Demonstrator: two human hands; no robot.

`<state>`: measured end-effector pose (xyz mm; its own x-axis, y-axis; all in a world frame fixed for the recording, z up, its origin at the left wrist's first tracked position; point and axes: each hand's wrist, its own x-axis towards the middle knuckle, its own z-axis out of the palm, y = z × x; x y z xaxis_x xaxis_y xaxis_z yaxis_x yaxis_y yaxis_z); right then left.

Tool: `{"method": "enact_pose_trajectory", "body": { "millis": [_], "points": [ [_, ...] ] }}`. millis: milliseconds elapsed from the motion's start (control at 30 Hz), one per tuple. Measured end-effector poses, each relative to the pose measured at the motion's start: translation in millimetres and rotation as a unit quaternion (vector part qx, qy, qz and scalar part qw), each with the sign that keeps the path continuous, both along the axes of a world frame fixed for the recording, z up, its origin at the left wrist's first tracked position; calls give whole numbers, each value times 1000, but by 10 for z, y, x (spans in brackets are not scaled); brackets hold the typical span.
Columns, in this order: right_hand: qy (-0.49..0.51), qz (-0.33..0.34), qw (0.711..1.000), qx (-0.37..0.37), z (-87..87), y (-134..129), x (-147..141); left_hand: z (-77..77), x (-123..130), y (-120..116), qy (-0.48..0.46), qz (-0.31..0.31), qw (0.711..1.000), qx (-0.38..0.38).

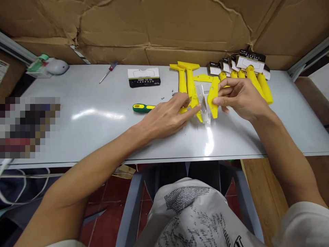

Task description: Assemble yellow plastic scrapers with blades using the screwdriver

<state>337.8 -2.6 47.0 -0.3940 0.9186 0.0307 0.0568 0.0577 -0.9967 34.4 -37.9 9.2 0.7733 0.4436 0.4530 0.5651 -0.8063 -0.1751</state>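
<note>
My right hand (238, 96) pinches a flat yellow plate (213, 97) with small holes, tilted upright over the table. Just left of it lie clear plastic pieces (203, 103), which the index finger of my left hand (171, 115) touches near their middle. That hand rests low on the table, its other fingers curled; what lies under them is hidden. More yellow plates lie beneath and behind the clear pieces. Behind my left hand are two yellow scraper handles (185, 77). A green and yellow screwdriver handle (142, 108) sticks out to the left of the hand.
Small screws (174, 93) lie behind my left hand. A black and white card (144, 77) and a thin screwdriver (108, 72) lie farther back. Several yellow tools with cards (253, 77) stand in a row at back right. Cardboard (154, 27) lines the table's rear.
</note>
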Motion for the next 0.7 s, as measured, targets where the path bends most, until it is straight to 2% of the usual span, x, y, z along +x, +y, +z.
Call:
{"method": "enact_pose_trajectory", "body": {
  "millis": [167,400,533,700],
  "points": [
    [-36,31,999,24,-35,-78,-103,11,-7,-13,10,3,1000,15],
    [-48,-26,998,33,-112,-125,-173,-25,-6,-2,-18,9,1000,-22],
    [-38,-47,998,26,-162,-130,-211,-29,28,-22,-26,51,996,-66],
    [-36,-70,996,35,-229,-135,-253,-71,49,-62,-39,78,995,-57]
  ]
}}
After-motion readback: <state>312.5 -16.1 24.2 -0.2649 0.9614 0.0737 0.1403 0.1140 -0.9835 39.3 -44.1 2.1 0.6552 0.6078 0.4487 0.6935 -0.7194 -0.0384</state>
